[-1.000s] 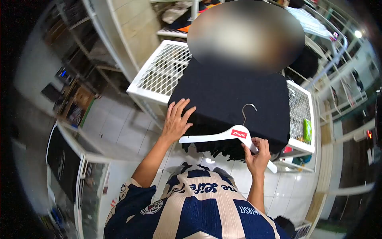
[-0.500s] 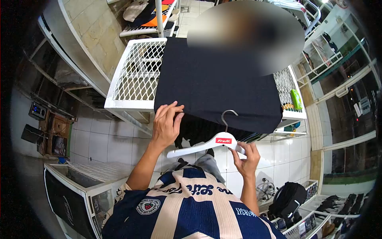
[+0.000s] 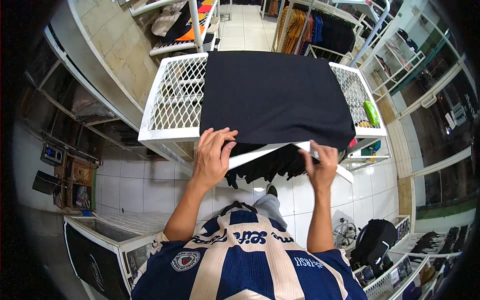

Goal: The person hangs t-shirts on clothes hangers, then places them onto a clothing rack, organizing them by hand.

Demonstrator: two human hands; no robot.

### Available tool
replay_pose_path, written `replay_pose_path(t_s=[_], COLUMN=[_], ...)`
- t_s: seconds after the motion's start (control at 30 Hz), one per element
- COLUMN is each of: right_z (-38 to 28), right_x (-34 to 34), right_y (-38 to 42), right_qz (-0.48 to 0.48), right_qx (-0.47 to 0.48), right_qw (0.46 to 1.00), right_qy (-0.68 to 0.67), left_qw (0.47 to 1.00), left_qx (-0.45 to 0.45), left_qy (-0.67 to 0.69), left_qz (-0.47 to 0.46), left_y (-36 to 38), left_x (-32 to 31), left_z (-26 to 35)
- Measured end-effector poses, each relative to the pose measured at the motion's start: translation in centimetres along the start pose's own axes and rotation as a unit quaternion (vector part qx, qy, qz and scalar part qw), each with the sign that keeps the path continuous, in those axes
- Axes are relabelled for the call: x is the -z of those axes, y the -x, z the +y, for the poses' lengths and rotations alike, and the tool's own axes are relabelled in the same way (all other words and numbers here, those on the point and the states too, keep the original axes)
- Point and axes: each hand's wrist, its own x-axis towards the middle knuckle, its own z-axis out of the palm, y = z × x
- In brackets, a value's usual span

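Note:
A black garment [image 3: 275, 95] lies flat over a white mesh-topped table [image 3: 172, 132], its near edge slightly raised. My left hand [image 3: 212, 157] is at the near left corner, fingers on top of the cloth and thumb below, pinching the edge. A white clothes hanger [image 3: 250, 156] lies along that edge, its middle and hook hidden under the cloth. One hanger arm reaches toward my left hand; the other sticks out beyond my right hand [image 3: 321, 165]. My right hand is closed at the middle of the hanger, by the cloth's edge; the fingertips are partly hidden.
Black clothes [image 3: 270, 167] hang below the tabletop. A green packet [image 3: 371, 113] lies on the table's right side. Behind stands a rack of hanging clothes [image 3: 320, 32]. A glass display case [image 3: 105, 232] is at lower left, a black backpack [image 3: 375, 245] at lower right.
The hanger has moved forward and up, its hook and labelled middle passing under the garment's edge. My right hand went forward with it. My left hand stays at the corner.

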Motion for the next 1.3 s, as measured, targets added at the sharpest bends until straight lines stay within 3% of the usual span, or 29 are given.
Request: replay_pose_path(t_s=[0.13, 0.23, 0.33, 0.4, 0.57, 0.73, 0.8, 0.87, 0.93, 0.97, 1.07, 1.2, 1.27, 1.3], right_z=[3.5, 2.4, 0.6, -0.7, 2.1, 1.8, 2.2, 2.9, 3.9, 4.5, 6.1, 9.9, 11.7, 12.0], right_x=[1.3, 1.5, -0.2, -1.5, -4.4, -4.0, -4.8, -4.2, -3.0, -1.9, 1.6, 4.3, 4.9, 5.2], right_y=[-0.8, -2.3, -4.2, -5.5, -5.5, -5.3, -5.2, -5.2, -5.6, -6.1, -7.0, -6.3, -5.4, -4.8], right_qz=[0.042, 0.04, 0.013, -0.026, -0.109, -0.083, -0.016, -0.006, -0.033, -0.024, -0.095, -0.074, -0.052, -0.052], right_qx=[-0.107, -0.141, -0.098, -0.118, -0.064, 0.013, -0.09, -0.123, -0.086, 0.012, 0.078, 0.037, -0.094, -0.097], right_qw=[0.992, 0.985, 0.994, 0.992, 0.991, 0.996, 0.995, 0.991, 0.994, 0.999, 0.992, 0.993, 0.973, 0.973], right_qy=[0.056, 0.092, 0.054, 0.024, -0.038, 0.023, -0.035, -0.05, -0.064, -0.026, 0.027, 0.085, 0.202, 0.204], left_qw=[1.0, 1.0, 0.999, 0.996, 0.999, 0.997, 0.995, 0.993, 0.991, 0.993, 0.993, 0.993, 0.993, 0.993], left_qx=[0.0, -0.005, -0.02, -0.043, -0.026, -0.073, -0.039, -0.036, -0.031, -0.026, -0.029, -0.017, -0.006, 0.007], left_qy=[-0.003, -0.007, -0.011, -0.038, 0.013, -0.038, -0.083, -0.1, -0.125, -0.114, -0.113, -0.117, -0.117, -0.118], left_qz=[0.0, -0.008, -0.026, -0.066, -0.02, 0.002, -0.029, -0.044, -0.028, -0.03, -0.033, -0.029, -0.018, -0.008], left_y=[0.5, 0.8, 0.8, 0.5, -1.7, -5.4, -5.9, -6.0, -5.8, -5.8, -5.9, -6.1, -6.3, -6.2], left_x=[0.2, 0.4, 0.6, 0.8, 0.1, -3.8, -5.1, -5.5, -5.9, -6.0, -6.1, -6.1, -6.3, -6.3], left_z=[0.0, 0.0, 0.2, 0.2, -0.9, -3.3, -3.5, -3.9, -3.9, -4.1, -4.4, -4.3, -4.4, -4.4])
